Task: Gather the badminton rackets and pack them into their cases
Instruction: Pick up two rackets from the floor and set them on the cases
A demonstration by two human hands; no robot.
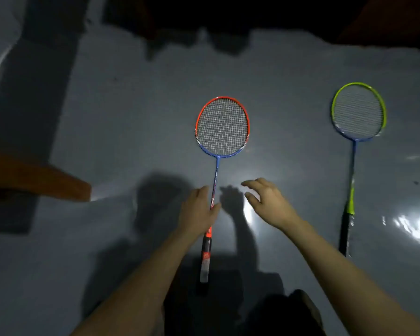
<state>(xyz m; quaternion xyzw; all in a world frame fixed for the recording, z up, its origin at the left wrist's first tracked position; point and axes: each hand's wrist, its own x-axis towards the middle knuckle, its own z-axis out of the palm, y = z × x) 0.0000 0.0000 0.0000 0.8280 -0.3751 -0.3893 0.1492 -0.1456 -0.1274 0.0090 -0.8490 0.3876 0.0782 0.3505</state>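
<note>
On the glossy grey floor (121, 122), straight ahead: orange-and-blue racket (222, 127) lying flat, head away, handle toward the body; left hand (199, 212) at the lower shaft just above the handle, thumb on one side and fingers on the other, seemingly pinching it, though contact partly hidden; right hand (267, 200) hovering just beside, fingers spread and relaxed, holding nothing. Judged as the start of gathering, first racket being taken up. Best done by sliding the grip down onto the wrapped handle rather than the thin shaft; lifting level so the strung head does not drag; freeing the right hand for the second one. Over to the right, well apart: green-and-blue racket (358, 112), also flat, head away, black handle nearest. No cases visible anywhere, so a search likely needed after the pickup. Off to the left: orange-brown wooden piece (46, 180), perhaps furniture, jutting in near floor level, clear of the rackets; dark shapes at the far edge, too dim to name. Nothing between hands and rackets; glare and shadow only.
</note>
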